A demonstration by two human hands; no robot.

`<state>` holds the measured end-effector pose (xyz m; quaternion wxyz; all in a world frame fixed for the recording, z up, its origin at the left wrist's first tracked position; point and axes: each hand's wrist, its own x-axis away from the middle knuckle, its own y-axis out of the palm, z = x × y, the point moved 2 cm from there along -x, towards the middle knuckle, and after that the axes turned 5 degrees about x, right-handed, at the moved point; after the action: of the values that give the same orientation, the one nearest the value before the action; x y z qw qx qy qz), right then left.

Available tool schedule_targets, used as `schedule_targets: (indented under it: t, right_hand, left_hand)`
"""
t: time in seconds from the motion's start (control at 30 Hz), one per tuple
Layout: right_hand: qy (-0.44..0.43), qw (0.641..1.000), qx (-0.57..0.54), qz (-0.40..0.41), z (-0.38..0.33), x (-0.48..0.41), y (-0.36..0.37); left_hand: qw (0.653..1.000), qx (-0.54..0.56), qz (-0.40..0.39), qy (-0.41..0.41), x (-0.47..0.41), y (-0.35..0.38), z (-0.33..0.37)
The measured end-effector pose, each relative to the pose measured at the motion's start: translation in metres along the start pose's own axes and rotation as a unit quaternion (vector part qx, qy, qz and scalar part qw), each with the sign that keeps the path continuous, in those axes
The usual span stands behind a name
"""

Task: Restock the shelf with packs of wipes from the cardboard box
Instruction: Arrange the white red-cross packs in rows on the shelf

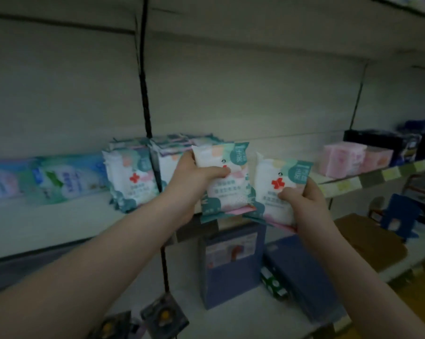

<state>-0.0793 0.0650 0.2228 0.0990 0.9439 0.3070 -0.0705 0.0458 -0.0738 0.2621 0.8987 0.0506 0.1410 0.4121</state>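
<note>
My left hand (pixel 194 184) grips a white and teal pack of wipes (pixel 224 177) with a red cross, held upright in front of the shelf (pixel 60 216). My right hand (pixel 304 204) grips a second matching pack (pixel 279 182) just to the right of it, slightly lower. Both packs hover at the shelf's front edge. Behind my left hand, matching packs of wipes (pixel 133 174) stand in rows on the shelf. The cardboard box is out of view.
Blue and green wipe packs (pixel 47 177) lie at the shelf's left. Pink packs (pixel 343 159) and dark boxes (pixel 382 143) sit on the right section. Below, blue boxes (pixel 231 265) and a brown pack (pixel 370 241) occupy the lower shelf. A black upright (pixel 145 94) divides the back panels.
</note>
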Motion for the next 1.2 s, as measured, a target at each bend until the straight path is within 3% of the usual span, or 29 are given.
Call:
schedule_targets:
  t: [0.17, 0.27, 0.4, 0.57, 0.83, 1.0, 1.2]
  right_hand:
    - [-0.039, 0.998, -0.002, -0.039, -0.013, -0.034, 0.036]
    - [-0.045, 0.997, 0.011, -0.060, -0.016, -0.060, 0.058]
    - [-0.025, 0.994, 0.067, -0.088, -0.013, -0.092, 0.081]
    - [0.012, 0.990, 0.096, -0.099, 0.005, -0.114, 0.098]
    - [-0.047, 0.977, 0.186, -0.091, 0.027, -0.128, 0.112]
    - [-0.128, 0.927, 0.354, -0.009, 0.030, -0.130, 0.107]
    - [-0.120, 0.912, 0.392, -0.008, 0.031, -0.126, 0.105]
  left_hand:
    - [0.987, -0.108, 0.048, 0.105, -0.020, -0.049, 0.052]
    - [0.960, -0.223, 0.067, 0.153, -0.029, -0.071, 0.066]
    - [0.921, -0.344, 0.052, 0.178, -0.046, -0.078, 0.062]
    - [0.880, -0.420, -0.006, 0.220, -0.066, -0.079, 0.042]
    - [0.815, -0.522, 0.025, 0.252, -0.084, -0.082, 0.019]
    - [0.702, -0.660, 0.065, 0.258, -0.084, -0.084, 0.016]
    - [0.598, -0.723, 0.111, 0.328, -0.077, -0.075, 0.008]
